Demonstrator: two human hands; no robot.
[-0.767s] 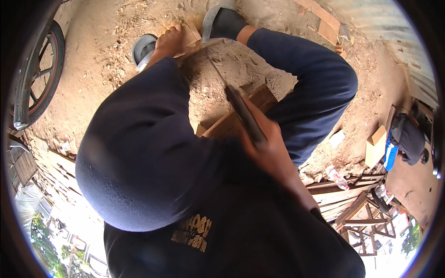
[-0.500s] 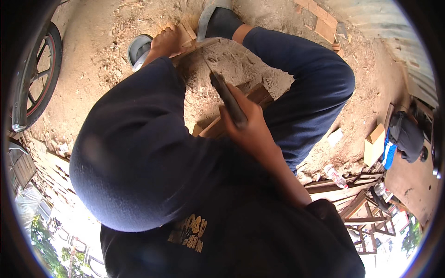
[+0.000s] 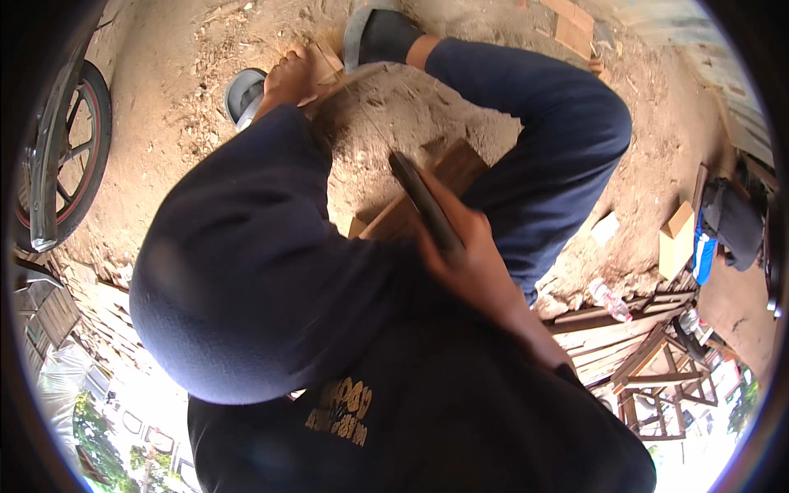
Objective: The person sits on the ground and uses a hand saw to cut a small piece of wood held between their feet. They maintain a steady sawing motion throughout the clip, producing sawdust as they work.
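Observation:
My right hand (image 3: 472, 255) is closed round the dark handle (image 3: 427, 205) of a tool. Its thin blade (image 3: 376, 123), seen almost edge-on, points up and left; I cannot tell its exact kind. My bare left foot (image 3: 288, 80) rests on a pale piece of wood (image 3: 327, 66) on the dirt. The right foot, in a grey and black sandal (image 3: 382, 37), is beside that wood's other end. A brown wooden block (image 3: 456, 168) lies below the blade, between my legs. My left hand does not show; the bent left leg covers that side.
A loose grey slipper (image 3: 244, 94) lies beside the bare foot. At the far left stands a motorbike wheel (image 3: 90, 123). On the right are a cardboard box (image 3: 676, 241), a plastic bottle (image 3: 610, 300), a dark bag (image 3: 731, 222) and a wooden frame (image 3: 662, 378). Brick pieces (image 3: 573, 33) lie near the wall.
My right hand has drawn the tool down and to the right, toward my body, away from the pale wood. The feet keep their places.

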